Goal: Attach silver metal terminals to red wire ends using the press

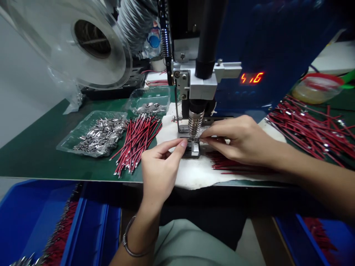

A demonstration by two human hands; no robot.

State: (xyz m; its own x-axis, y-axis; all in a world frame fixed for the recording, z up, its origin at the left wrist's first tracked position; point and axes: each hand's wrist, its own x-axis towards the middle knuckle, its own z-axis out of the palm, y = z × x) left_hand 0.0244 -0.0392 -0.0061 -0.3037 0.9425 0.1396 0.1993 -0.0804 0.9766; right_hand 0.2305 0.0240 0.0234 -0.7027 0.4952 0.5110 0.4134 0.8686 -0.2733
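My left hand [162,166] is closed in a pinch at the left side of the press head [195,123]; what its fingertips hold is too small to make out. On the other side my right hand [235,140] pinches just beside the spring-loaded tip, its fingers also hiding what they grip. Between the hands sits a small metal die block [195,148]. Red-and-black wires [230,162] lie beneath my right hand on a white sheet [191,175]. A bundle of short red wires [138,142] rests left of my left hand.
Clear trays [66,138] of metal terminals [101,136] stand at left. The blue machine [249,44] has a lit red display. More red wires [313,129] and a red-lidded tub [318,88] are at right. Blue bins [30,210] sit below the table edge; a large reel [66,40] stands upper left.
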